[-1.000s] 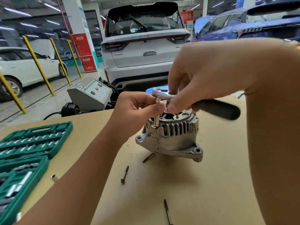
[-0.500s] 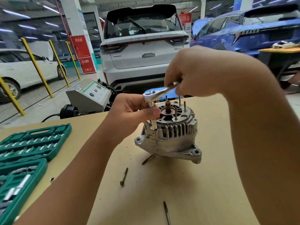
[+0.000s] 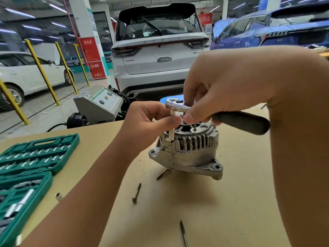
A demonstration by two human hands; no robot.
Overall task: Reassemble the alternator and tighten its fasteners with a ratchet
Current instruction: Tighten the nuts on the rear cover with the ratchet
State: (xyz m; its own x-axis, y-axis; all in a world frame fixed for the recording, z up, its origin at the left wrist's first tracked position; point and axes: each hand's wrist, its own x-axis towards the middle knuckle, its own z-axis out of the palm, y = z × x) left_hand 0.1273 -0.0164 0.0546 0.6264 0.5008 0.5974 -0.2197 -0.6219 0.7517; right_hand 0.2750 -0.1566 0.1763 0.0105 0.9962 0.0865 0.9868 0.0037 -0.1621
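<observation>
Garage hall: white SUV (image 3: 160,56), yellow posts (image 3: 41,72), ceiling strip lights (image 3: 19,13), tan tabletop (image 3: 240,202).

The scene is evenly and brightly lit by ceiling strip lights (image 3: 19,13), which are smeared into soft streaks at the upper left. Soft, short shadows are cast on the tan table (image 3: 240,193) beneath the alternator (image 3: 188,154), and mild glare is seen on the ratchet (image 3: 175,105) head. Straight lines are bowed toward the edges by the wide-angle lens, and the green socket case (image 3: 23,172) at the left margin is blurred.

three loose bolts (image 3: 136,192), one alternator (image 3: 188,150), one ratchet (image 3: 213,113)
</observation>
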